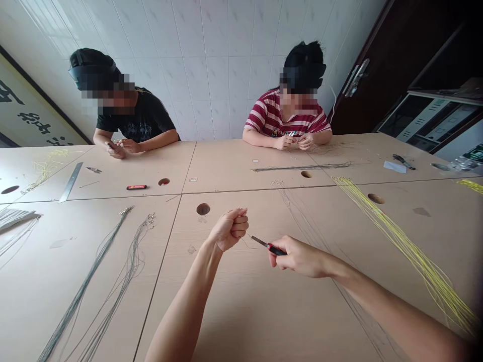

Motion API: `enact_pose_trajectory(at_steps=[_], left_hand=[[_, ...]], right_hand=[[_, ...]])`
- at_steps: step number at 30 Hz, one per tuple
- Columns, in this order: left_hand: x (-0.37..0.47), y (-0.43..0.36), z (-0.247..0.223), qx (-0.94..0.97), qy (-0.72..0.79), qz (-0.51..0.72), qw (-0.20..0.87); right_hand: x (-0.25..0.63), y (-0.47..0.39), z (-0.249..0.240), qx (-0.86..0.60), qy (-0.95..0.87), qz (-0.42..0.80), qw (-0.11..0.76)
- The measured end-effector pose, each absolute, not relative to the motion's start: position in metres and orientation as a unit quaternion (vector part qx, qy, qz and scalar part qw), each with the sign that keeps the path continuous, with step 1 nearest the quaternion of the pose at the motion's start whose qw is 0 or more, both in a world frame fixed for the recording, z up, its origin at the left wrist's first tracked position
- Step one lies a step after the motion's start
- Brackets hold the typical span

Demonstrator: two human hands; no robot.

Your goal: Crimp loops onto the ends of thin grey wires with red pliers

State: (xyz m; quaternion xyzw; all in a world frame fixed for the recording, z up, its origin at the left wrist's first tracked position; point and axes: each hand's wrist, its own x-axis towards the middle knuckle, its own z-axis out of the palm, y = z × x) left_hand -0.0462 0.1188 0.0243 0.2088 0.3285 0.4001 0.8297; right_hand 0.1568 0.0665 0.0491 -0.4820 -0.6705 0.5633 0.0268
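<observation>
Near the middle of the table, my left hand (231,229) is closed in a fist, fingers wrapped round a thin wire (247,244) whose loose part curves out below the fist. To its right, my right hand (296,255) grips a small tool (264,243) with a black and red handle and a narrow metal tip. That tip points left at the fist, a short gap away, beside a tiny bright piece at the wire. Just beyond my right hand, thin grey wires (313,229) run along the table.
Yellow wires (392,231) lie at right, grey-green bundles (92,279) at left. Across the table (226,166) two people (138,118) (289,118) work with their hands. A metal ruler (71,182), a red and black object (136,187) and round holes (203,208) are farther back.
</observation>
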Motion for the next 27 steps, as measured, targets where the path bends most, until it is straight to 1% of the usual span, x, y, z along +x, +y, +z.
enact_pose_trajectory(at_steps=[10,14,16,19,22,25,27], left_hand=[[-0.046,0.123,0.013,0.194,0.322,0.43,0.821],[-0.047,0.116,0.024,0.213,0.287,0.46,0.813],[-0.05,0.11,0.032,0.254,0.28,0.46,0.804],[-0.059,0.103,0.039,0.344,0.318,0.461,0.754],[-0.069,0.099,0.039,0.427,0.401,0.468,0.662],[-0.078,0.097,0.039,0.495,0.474,0.453,0.571],[-0.082,0.095,0.043,0.535,0.48,0.431,0.546]], right_hand=[[0.155,0.068,0.044,-0.485,-0.651,0.582,0.041],[0.161,0.067,0.039,-0.478,-0.619,0.62,0.056],[0.163,0.065,0.039,-0.471,-0.606,0.638,0.065],[0.166,0.064,0.044,-0.464,-0.595,0.652,0.075],[0.167,0.065,0.053,-0.457,-0.593,0.658,0.076],[0.168,0.065,0.062,-0.449,-0.607,0.654,0.053],[0.169,0.064,0.067,-0.443,-0.62,0.647,0.032]])
